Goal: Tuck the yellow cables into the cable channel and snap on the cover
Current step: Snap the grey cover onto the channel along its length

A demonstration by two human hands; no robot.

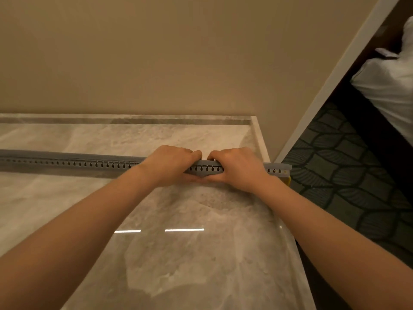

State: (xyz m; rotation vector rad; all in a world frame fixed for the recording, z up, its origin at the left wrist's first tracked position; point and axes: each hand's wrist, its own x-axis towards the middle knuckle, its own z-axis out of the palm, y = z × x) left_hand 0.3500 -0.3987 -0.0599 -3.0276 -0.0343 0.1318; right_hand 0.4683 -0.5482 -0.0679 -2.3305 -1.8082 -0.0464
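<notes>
A long, narrow grey plastic cable channel (89, 164) lies left to right across a polished marble counter (178, 253), about midway between the near edge and the far wall, with its right end sticking out just past the counter's right edge. Its near side wall is slotted with a row of small teardrop-shaped holes. A smooth, flat grey cover (67, 155) runs along the top; whether it is fully clicked down cannot be told. The inside of the channel is hidden, and only a small piece of yellow cable (287, 179) shows beneath the right end. Both hands grip the channel side by side towards its right end, almost touching each other. The left hand (172, 164) and right hand (237, 167) each curl their fingers over the top, with thumbs tucked under the near side, squeezing cover and channel together. The counter is glossy, veined in pale grey and beige, with a raised lip along its far and right edges. Behind it stands a plain matte beige wall (156, 52). To the right, lower down, lies dark carpet (335, 175) with a leaf-like pattern, and white bedding (391, 86) beyond it.
</notes>
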